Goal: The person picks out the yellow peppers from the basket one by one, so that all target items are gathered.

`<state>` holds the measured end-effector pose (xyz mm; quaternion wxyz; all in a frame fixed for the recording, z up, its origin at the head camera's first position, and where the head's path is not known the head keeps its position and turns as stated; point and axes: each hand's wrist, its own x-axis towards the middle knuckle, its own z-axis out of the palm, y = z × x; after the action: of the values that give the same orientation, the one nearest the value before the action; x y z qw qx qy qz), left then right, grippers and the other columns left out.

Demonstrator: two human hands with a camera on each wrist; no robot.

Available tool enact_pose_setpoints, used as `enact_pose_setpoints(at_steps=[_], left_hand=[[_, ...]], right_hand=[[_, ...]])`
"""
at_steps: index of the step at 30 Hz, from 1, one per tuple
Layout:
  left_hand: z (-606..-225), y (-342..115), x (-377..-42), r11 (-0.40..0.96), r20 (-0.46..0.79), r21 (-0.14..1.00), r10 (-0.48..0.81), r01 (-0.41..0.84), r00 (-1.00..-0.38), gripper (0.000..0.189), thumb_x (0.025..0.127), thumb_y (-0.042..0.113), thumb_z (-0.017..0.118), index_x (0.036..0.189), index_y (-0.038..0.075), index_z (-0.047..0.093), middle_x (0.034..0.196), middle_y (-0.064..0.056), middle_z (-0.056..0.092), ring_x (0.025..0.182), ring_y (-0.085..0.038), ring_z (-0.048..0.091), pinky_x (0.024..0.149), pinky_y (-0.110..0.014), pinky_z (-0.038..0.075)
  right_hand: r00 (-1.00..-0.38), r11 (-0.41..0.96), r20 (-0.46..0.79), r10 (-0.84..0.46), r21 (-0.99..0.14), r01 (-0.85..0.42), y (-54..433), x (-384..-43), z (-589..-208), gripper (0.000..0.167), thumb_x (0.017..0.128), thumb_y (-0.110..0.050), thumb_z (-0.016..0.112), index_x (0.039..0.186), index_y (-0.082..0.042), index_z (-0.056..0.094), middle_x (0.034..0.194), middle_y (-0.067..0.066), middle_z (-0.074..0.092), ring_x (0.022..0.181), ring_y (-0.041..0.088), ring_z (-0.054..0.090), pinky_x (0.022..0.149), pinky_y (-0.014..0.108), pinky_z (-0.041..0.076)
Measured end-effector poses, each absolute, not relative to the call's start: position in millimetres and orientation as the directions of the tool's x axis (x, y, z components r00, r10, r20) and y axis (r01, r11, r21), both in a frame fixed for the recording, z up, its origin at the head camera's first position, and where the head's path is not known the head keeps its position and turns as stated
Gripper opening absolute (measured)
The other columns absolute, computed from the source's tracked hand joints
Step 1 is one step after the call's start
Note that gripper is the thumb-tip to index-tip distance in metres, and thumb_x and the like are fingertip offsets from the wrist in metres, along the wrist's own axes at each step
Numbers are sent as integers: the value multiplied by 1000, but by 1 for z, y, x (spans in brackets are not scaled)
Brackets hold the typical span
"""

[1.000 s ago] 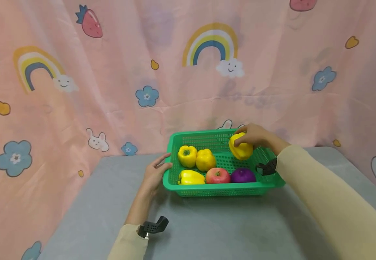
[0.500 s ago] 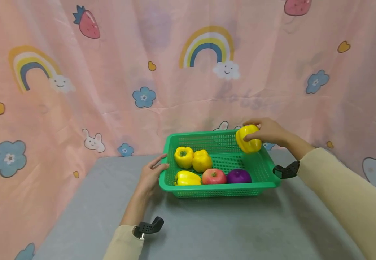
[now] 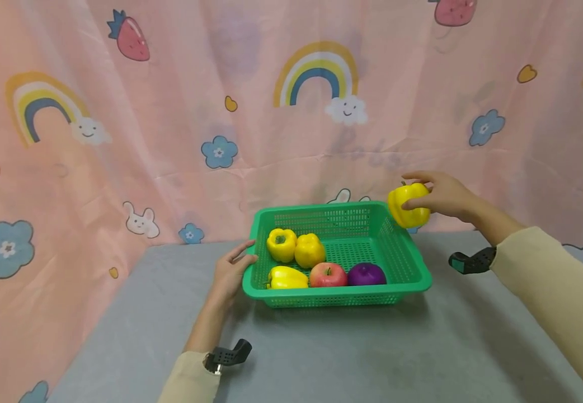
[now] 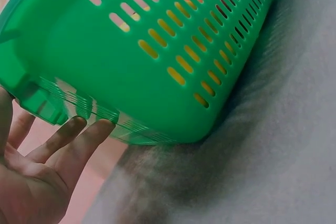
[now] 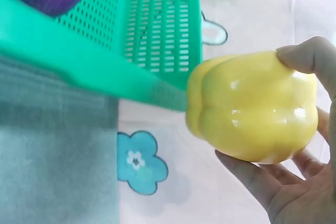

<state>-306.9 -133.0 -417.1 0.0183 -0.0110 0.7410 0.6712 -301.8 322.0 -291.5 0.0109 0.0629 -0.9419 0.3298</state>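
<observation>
Head: forward-down over flat grey bench (image 3: 332, 358)
Wrist views: close beside green perforated plastic basket (image 3: 337, 292)
Shared by all: basket

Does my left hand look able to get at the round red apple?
Probably yes, from above: nothing covers the apple in the open green plastic basket, whose side the left hand touches.

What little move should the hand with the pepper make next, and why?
Probably the right hand should ease the yellow pepper a bit farther right: a second ago it was over the green basket, and now it hangs near the basket's far right corner, with grey table showing to the right.
</observation>
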Motion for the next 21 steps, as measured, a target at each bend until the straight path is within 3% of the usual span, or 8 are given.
enact_pose_setpoints(at_steps=[6, 12, 18, 21], left_hand=[[-419, -133, -308, 135, -23, 991, -7, -24, -1000, 46, 89, 20, 68, 135, 24, 67, 146, -15, 57, 133, -31, 57, 102, -41, 51], [-421, -133, -308, 130, -16, 991, -14, -17, -1000, 46, 89, 19, 67, 135, 24, 67, 141, -18, 61, 115, -27, 67, 84, -28, 56], [-422, -133, -307, 100, -21, 995, -13, -22, -1000, 45, 91, 17, 66, 135, 24, 66, 134, -20, 66, 93, -18, 73, 73, -27, 59], [-422, -132, -308, 113, -16, 993, -8, -17, -1000, 44, 91, 18, 66, 135, 24, 66, 135, -20, 66, 95, -15, 72, 74, -26, 58]], right_hand=[[-992, 771, 103, -79, -625, -126, 329, -301, -303, 78, 92, -32, 71, 157, -5, 35, 150, 29, 45, 129, 52, 48, 89, 45, 58], [-987, 786, 127, -100, -598, -157, 329, -304, -312, 85, 93, -30, 70, 161, -6, 25, 153, 32, 41, 129, 56, 49, 91, 50, 56], [-982, 782, 146, -121, -596, -185, 326, -301, -313, 75, 92, -29, 71, 155, -4, 39, 151, 29, 42, 122, 49, 54, 84, 40, 56], [-981, 781, 154, -117, -597, -187, 324, -298, -313, 73, 91, -27, 71, 153, -3, 41, 150, 29, 40, 121, 50, 53, 84, 41, 55]])
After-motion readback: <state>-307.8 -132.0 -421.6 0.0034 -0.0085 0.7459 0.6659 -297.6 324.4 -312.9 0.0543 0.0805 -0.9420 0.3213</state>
